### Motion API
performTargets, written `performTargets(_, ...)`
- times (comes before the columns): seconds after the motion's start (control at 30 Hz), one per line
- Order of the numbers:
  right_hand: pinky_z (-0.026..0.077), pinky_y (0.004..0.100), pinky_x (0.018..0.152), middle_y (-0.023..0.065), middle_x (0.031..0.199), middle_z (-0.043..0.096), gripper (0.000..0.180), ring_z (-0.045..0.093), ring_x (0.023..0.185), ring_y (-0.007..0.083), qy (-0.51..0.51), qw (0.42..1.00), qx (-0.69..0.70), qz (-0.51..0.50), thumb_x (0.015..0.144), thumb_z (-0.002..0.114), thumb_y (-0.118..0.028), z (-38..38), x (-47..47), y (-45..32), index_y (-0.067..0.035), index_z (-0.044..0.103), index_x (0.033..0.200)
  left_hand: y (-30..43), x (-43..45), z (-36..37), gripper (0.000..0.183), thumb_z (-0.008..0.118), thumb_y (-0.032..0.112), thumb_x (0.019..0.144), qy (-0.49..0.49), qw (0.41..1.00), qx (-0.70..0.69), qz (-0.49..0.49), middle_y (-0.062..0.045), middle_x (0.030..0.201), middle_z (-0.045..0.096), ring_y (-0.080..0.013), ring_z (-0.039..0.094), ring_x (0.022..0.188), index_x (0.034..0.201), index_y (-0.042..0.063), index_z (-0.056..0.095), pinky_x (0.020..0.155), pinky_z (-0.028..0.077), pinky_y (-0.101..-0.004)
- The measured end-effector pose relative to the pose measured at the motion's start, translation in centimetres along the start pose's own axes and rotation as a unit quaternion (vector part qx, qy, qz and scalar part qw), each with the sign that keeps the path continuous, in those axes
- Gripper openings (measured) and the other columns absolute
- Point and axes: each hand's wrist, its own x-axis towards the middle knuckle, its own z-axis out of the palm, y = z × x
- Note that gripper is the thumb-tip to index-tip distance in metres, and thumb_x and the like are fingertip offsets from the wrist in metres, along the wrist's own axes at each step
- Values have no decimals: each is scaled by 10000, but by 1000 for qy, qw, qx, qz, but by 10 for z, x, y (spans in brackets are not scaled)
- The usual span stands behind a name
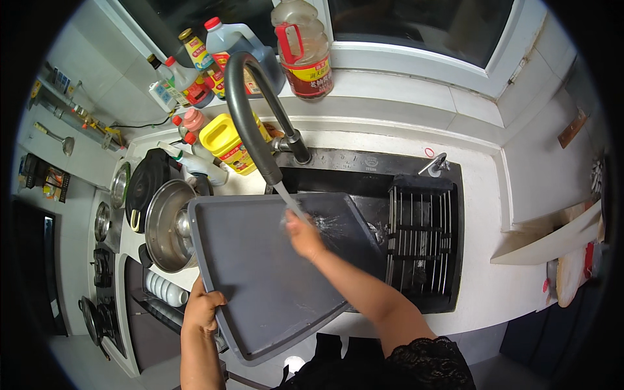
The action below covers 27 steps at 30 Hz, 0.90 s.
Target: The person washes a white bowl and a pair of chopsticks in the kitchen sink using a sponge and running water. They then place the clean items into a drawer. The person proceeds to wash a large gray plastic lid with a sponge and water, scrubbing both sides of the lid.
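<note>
A large grey rectangular tray (273, 273) with a raised rim lies tilted over the left part of the black sink (380, 170). My left hand (202, 304) grips its left rim, thumb on top. Water runs from the dark gooseneck faucet (243, 97) onto my right hand (303, 236) and splashes on the tray's surface just beside it. The right hand is over the tray near its upper middle; its fingers are blurred under the stream, so whether they hold anything cannot be told. Beneath the tray, part of the sink basin is hidden.
A black and metal drying rack (421, 239) spans the sink's right side. Left of the tray stand a steel pot (168, 243) and a black lidded pan (148, 185). A yellow jug (234, 146) and a spray bottle (202, 165) stand behind; large bottles line the sill.
</note>
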Motion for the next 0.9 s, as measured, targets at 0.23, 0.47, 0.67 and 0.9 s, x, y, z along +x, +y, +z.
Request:
performTargets(0.23, 468, 414, 843, 170, 1025, 570, 361, 566, 968, 355, 56, 998, -27, 11, 873, 568, -177, -2, 4, 7, -173, 586, 1234, -7, 8, -7, 703, 448, -103, 525, 23, 1000, -1, 10, -82, 847, 596, -173, 551, 646, 1211, 1, 559, 555, 448, -252)
performTargets(0.47, 412, 428, 977, 76, 1317, 469, 334, 443, 1228, 315, -59, 913, -226, 335, 877, 533, -214, -25, 55, 127, -412, 615, 1134, -21, 7, -18, 701, 457, -97, 507, 73, 997, 7, -8, -97, 844, 591, -198, 551, 664, 1196, -18, 560, 568, 449, -267)
performTargets(0.67, 332, 442, 1048, 59, 1397, 410, 441, 378, 1284, 328, -98, 862, -335, 368, 910, 466, -242, -51, 73, 204, -407, 485, 1318, -11, -9, -1, 718, 459, -141, 521, 17, 1000, 5, -3, -102, 907, 603, -207, 574, 728, 1225, -23, 532, 607, 461, -266)
performTargets(0.9, 417, 416, 930, 144, 1139, 559, 413, 528, 1054, 354, -57, 995, -78, 27, 860, 545, -105, -14, -30, 5, -118, 546, 1273, 15, -23, 9, 740, 457, -107, 510, -13, 998, 3, 59, -102, 933, 605, -204, 585, 748, 1240, -4, 526, 601, 464, -256)
